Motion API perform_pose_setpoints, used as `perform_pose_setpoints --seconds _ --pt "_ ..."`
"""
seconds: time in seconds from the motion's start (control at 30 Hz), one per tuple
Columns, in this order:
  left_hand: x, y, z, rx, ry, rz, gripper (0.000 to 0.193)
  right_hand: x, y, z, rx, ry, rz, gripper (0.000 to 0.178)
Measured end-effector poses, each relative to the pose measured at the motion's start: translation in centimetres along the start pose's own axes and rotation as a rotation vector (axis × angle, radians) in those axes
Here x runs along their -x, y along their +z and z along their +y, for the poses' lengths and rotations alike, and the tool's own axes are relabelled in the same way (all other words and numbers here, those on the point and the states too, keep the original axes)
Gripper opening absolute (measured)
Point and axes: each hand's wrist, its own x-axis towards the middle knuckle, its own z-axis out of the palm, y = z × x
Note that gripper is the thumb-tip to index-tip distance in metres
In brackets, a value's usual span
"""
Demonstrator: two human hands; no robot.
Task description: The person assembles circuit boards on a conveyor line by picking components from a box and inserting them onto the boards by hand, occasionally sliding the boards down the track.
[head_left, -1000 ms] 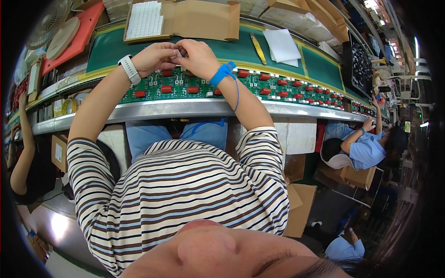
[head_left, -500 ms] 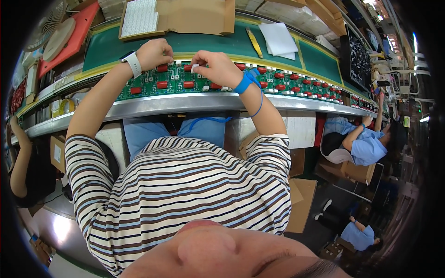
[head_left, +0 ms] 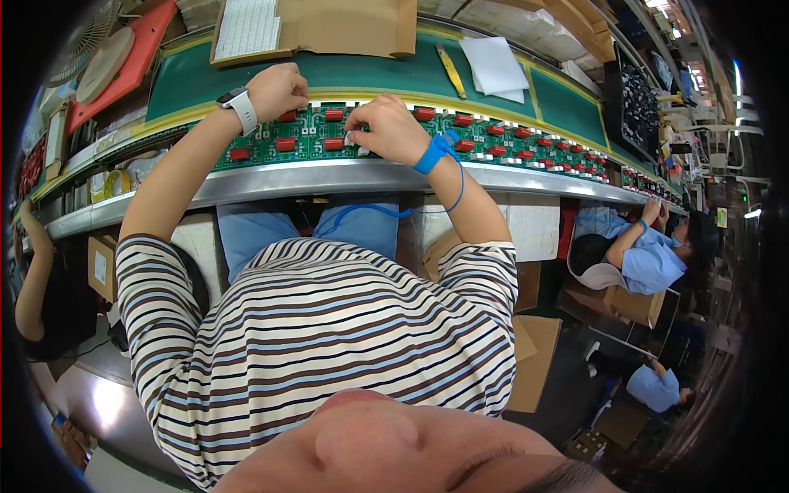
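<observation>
A row of green circuit boards (head_left: pixel 265 146) with red block-shaped components (head_left: pixel 333 145) and small white parts runs along the line in front of me. My left hand (head_left: pixel 278 92), wearing a white watch (head_left: pixel 242 107), is closed at the boards' far edge. Its fingertips point down, and whatever they hold is hidden. My right hand (head_left: pixel 386 130), with a blue wrist strap (head_left: pixel 436 154), pinches a small white connector (head_left: pixel 349 139) low over the boards. I cannot tell whether that connector touches the board.
Beyond the boards lies a green mat with an open cardboard box (head_left: pixel 345 31) of white parts (head_left: pixel 248 31), a yellow cutter knife (head_left: pixel 449 72) and white foam sheets (head_left: pixel 495 70). A metal rail (head_left: pixel 329 180) edges the near side. Other people sit at far left and right.
My right hand has come nearer to me with the white connector, from the boards' far row toward their middle. My left hand has risen slightly and stays by the far edge.
</observation>
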Motion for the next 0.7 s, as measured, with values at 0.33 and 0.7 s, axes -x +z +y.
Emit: perform_pose_setpoints --seconds 0.33,0.7 --pt "0.3 0.0 0.4 -0.022 0.027 0.024 0.012 0.0 0.0 0.1 0.030 0.003 -0.046 0.012" --pt "4.5 -2.4 -0.6 0.070 -0.013 0.173 0.036 0.0 0.5 -0.1 0.029 -0.011 -0.121 0.011"
